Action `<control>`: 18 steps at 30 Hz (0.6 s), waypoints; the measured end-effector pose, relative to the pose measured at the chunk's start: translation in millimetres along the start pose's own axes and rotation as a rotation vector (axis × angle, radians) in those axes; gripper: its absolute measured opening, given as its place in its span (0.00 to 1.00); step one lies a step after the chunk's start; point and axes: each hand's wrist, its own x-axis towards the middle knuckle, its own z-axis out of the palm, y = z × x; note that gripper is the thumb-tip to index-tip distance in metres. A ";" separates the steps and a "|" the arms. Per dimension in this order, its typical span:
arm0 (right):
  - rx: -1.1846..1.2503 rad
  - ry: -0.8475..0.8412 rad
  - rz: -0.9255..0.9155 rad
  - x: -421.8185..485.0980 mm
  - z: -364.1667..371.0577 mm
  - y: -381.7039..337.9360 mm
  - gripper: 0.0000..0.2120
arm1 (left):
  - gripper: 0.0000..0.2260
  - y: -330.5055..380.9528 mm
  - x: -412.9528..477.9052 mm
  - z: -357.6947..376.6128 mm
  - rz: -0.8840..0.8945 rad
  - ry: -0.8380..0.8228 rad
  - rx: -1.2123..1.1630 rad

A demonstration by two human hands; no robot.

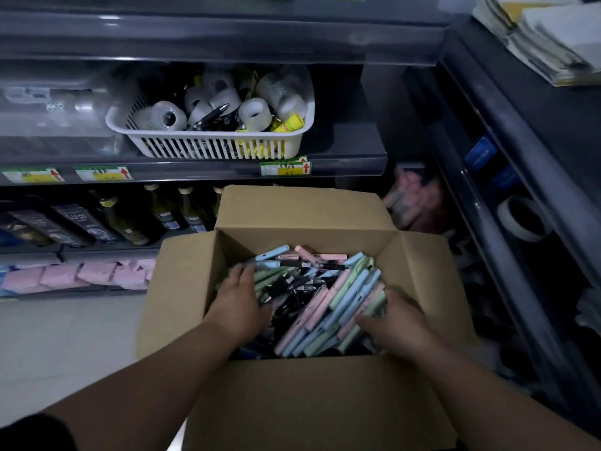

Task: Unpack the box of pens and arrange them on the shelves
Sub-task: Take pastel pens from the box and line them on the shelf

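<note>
Both hands are down inside the open cardboard box [182, 288], which sits on the floor [65, 336] in front of the shelves [195, 172]. The left hand [239, 297] lies palm down on the pile near the box's left wall, its fingers loosely spread over the black pens [292, 284]; it rests on them rather than pinching any. The right hand [395, 320] is curled at the right side with its fingertips buried among the pastel pens [344, 304], so I cannot tell whether it has closed round a bundle or only digs in. The pens lie loose in the box, crossing each other at all angles, black mixed through pink, green and blue.

That tangle looks like the main hazard. Smooth barrels would likely slide past one another, so a large two-handed scoop could shed pens over the rim onto the floor. Clips and caps may snag on neighbours, and a hard pull could strip a cap or drag out the wrong sort.

The far flap [302, 206] stands upright between the hands and the shelving, and a loaded lift straight forward could catch on it. Room on the shelves also seems tight. A white basket [211, 148] heaped with tape rolls fills the shelf just above the box, and bottles [162, 209] stand on the one behind it. Reaching in with full hands risks knocking either.
</note>
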 end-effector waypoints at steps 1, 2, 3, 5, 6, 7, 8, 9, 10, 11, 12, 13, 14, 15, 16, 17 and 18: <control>0.009 -0.032 0.011 3.4 1.8 0.0 0.21 | 0.38 0.5 3.7 1.9 -0.043 -0.041 -0.001; 0.030 -0.062 0.028 7.1 4.4 -0.4 0.26 | 0.38 1.6 6.7 4.0 -0.070 -0.081 0.013; 0.053 -0.080 0.048 12.0 8.3 -0.6 0.30 | 0.38 3.9 8.5 5.4 -0.086 -0.107 0.032; 0.072 -0.071 0.063 20.5 15.7 -2.5 0.34 | 0.36 8.9 10.8 7.6 -0.100 -0.110 0.064; 0.085 -0.058 0.059 24.1 19.2 -4.0 0.35 | 0.34 11.5 11.5 8.3 -0.102 -0.101 0.080; 0.110 -0.046 0.059 27.7 22.6 -6.1 0.37 | 0.33 14.6 11.8 8.9 -0.104 -0.097 0.097; 0.146 -0.044 0.078 29.8 24.5 -9.6 0.41 | 0.31 18.4 11.8 9.3 -0.109 -0.092 0.112; 0.188 -0.038 0.097 31.8 26.3 -13.3 0.45 | 0.30 21.5 12.7 9.7 -0.117 -0.090 0.120; 0.240 -0.028 0.129 33.8 27.5 -17.5 0.48 | 0.29 24.4 14.5 9.9 -0.126 -0.085 0.113; 0.312 -0.015 0.173 36.4 28.8 -21.6 0.50 | 0.28 27.5 17.2 10.1 -0.138 -0.078 0.095; 0.396 0.005 0.229 39.3 30.7 -25.1 0.50 | 0.28 29.9 20.6 10.9 -0.146 -0.069 0.076; 0.471 0.039 0.277 42.2 33.0 -27.3 0.51 | 0.29 32.6 23.8 11.7 -0.154 -0.066 0.060; 0.527 0.078 0.323 44.4 35.5 -28.9 0.52 | 0.29 35.2 26.8 12.9 -0.161 -0.071 0.050; 0.555 0.111 0.353 46.2 38.2 -29.5 0.52 | 0.30 38.1 29.1 14.5 -0.166 -0.081 0.043; 0.557 0.131 0.371 46.6 41.2 -29.4 0.52 | 0.32 40.7 31.1 16.7 -0.171 -0.089 0.039; 0.547 0.140 0.375 46.2 43.9 -28.8 0.51 | 0.33 43.2 32.7 19.0 -0.178 -0.095 0.042; 0.523 0.139 0.369 45.0 45.3 -28.5 0.51 | 0.34 45.5 33.6 20.6 -0.186 -0.098 0.053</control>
